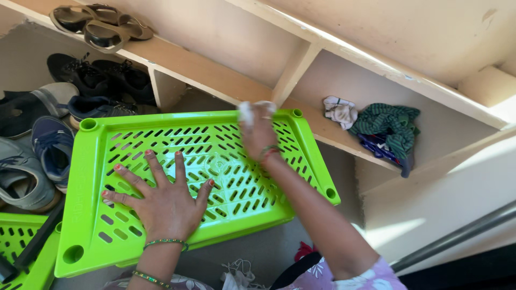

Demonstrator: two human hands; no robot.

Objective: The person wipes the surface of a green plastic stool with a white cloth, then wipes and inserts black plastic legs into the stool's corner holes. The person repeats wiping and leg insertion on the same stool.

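Observation:
A bright green slotted plastic shelf panel (226,156) lies tilted in front of me. My left hand (161,196) presses flat on its lower left part, fingers spread. My right hand (258,134) is closed on a small white cloth (248,110) at the panel's far edge.
A second green panel (21,252) lies at the lower left. Several shoes (48,134) fill the left cubby, with sandals (99,24) on the wooden shelf (215,75) above. Green and blue folded cloths (389,131) and a white rag (339,111) sit in the right cubby. A metal rail (457,236) runs at right.

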